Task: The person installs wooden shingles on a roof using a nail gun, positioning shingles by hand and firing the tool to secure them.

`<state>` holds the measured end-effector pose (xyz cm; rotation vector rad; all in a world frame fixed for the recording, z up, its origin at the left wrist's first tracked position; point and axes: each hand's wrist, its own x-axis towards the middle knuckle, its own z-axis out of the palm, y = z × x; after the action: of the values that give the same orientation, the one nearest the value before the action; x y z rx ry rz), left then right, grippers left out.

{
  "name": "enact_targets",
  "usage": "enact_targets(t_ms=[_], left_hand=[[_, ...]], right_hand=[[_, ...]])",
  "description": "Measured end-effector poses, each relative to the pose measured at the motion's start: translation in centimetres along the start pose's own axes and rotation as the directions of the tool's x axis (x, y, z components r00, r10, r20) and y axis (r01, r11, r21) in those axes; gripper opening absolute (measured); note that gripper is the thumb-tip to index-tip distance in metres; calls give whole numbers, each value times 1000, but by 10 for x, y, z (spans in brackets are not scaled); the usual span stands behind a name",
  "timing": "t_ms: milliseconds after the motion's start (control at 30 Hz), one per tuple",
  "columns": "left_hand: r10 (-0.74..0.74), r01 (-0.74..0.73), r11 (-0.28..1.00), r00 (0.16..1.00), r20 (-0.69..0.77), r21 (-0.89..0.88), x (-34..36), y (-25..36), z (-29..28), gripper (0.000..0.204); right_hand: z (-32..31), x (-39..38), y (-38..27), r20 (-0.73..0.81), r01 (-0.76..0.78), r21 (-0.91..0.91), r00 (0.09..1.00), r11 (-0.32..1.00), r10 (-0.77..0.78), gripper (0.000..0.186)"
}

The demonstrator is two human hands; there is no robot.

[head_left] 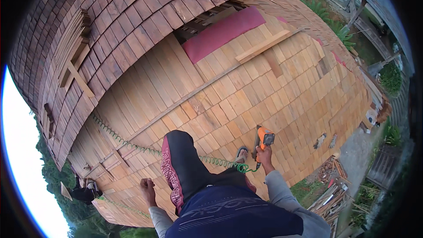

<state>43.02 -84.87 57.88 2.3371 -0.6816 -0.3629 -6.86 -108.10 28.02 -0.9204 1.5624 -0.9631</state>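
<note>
My right hand (264, 156) grips an orange and black nail gun (265, 135), held above the pale wooden shingles (238, 114). A green coiled hose (220, 162) runs from the gun's lower end past my legs toward the upper left. My left hand (147, 186) hangs beside my dark-trousered knee (178, 154) with its fingers curled; whatever they may hold is too small to make out. My sandalled foot (242, 153) is on the shingles just left of the gun.
Above are darker shingles (145, 17) with stacked slats (70, 48), and a pink sheet (222, 35). A plank (262, 46) lies across the roof. Two gloves (320, 140) lie at right. A co-worker (81, 194) is at lower left. The roof edge drops to ground with scrap wood (330, 198).
</note>
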Motion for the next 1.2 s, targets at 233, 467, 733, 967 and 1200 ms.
enact_targets(t_ms=[233, 467, 733, 967, 1200], left_hand=[[-9, 38, 981, 988, 153, -190, 12, 82, 3, 51], [408, -504, 856, 797, 446, 116, 50, 148, 162, 41], [-176, 62, 981, 677, 715, 183, 78, 96, 195, 58], [-108, 407, 910, 419, 901, -81, 75, 73, 104, 29], [-233, 118, 969, 738, 634, 218, 78, 116, 0, 34]], right_hand=[[1, 8, -18, -37, 33, -55, 999, 998, -35, 39], [-3, 26, -50, -83, -46, 149, 995, 988, 59, 29], [-21, 42, -40, -20, -96, 10, 995, 995, 97, 21], [-1, 7, -57, -39, -129, 94, 990, 987, 133, 36], [-6, -22, -26, -74, -72, 167, 994, 983, 85, 51]])
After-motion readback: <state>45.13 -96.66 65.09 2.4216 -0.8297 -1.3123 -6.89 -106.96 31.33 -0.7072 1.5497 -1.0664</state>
